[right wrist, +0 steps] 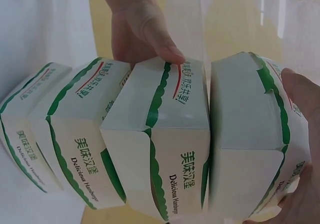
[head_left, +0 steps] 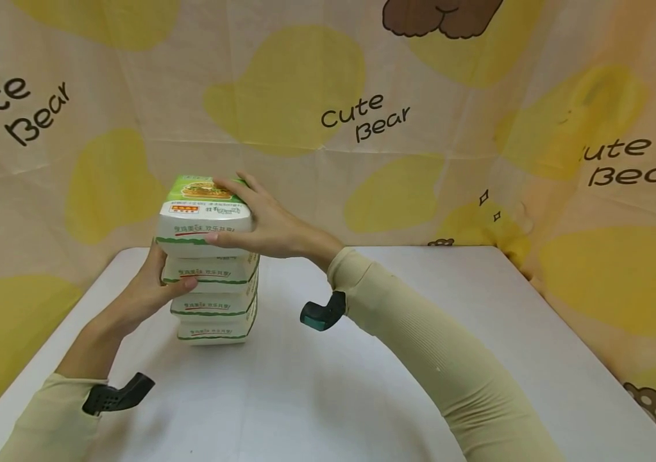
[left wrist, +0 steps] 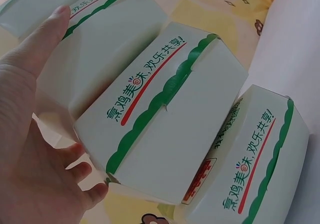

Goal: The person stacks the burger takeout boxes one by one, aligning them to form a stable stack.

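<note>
Several white hamburger boxes with green wavy bands stand stacked at the left of the table. My right hand [head_left: 272,221] grips the top box [head_left: 203,224] from its right side, thumb on the front and fingers over the green lid with a burger picture. My left hand [head_left: 145,292] holds the second box [head_left: 206,273] from the left, its thumb [right wrist: 167,46] on the printed front. Below it, the third box [left wrist: 162,108] and the bottom box [left wrist: 265,164] sit slightly out of line. Whether the top box rests fully on the second cannot be told.
The white table [head_left: 316,378] spreads in front and to the right of the stack. A yellow-patterned "Cute Bear" cloth [head_left: 281,83] hangs behind and along both sides. Black wrist cameras [head_left: 118,393] sit on both sleeves.
</note>
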`<state>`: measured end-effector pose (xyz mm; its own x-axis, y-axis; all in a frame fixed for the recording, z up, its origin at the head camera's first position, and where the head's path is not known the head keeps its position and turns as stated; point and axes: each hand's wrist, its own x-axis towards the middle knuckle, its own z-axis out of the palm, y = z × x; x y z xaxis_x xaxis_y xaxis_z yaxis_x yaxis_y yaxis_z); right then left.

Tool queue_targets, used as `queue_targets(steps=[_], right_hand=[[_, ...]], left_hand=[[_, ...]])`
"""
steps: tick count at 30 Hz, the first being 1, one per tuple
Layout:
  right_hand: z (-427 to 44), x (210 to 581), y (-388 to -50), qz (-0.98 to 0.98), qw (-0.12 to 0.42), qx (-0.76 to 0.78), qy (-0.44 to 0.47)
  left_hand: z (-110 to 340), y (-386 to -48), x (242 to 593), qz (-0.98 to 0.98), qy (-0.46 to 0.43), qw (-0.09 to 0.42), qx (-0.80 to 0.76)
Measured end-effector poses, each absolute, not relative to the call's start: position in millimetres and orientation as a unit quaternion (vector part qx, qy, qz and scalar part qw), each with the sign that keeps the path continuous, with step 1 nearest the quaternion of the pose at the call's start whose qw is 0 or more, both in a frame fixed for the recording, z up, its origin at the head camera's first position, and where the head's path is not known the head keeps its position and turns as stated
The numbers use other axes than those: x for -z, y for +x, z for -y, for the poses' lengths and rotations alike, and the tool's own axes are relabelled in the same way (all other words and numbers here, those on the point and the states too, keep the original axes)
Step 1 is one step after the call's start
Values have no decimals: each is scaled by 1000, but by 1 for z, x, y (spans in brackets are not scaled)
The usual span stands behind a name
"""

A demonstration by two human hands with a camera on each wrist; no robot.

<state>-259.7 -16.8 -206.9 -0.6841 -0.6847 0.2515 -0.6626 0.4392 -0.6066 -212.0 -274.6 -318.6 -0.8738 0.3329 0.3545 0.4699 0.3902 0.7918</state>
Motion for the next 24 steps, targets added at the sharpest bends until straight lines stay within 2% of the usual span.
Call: queue_targets(steps=[24], right_hand=[[9, 207, -262, -842, 5, 370, -392]], left_hand=[[273, -213, 315, 809, -252, 59, 528]])
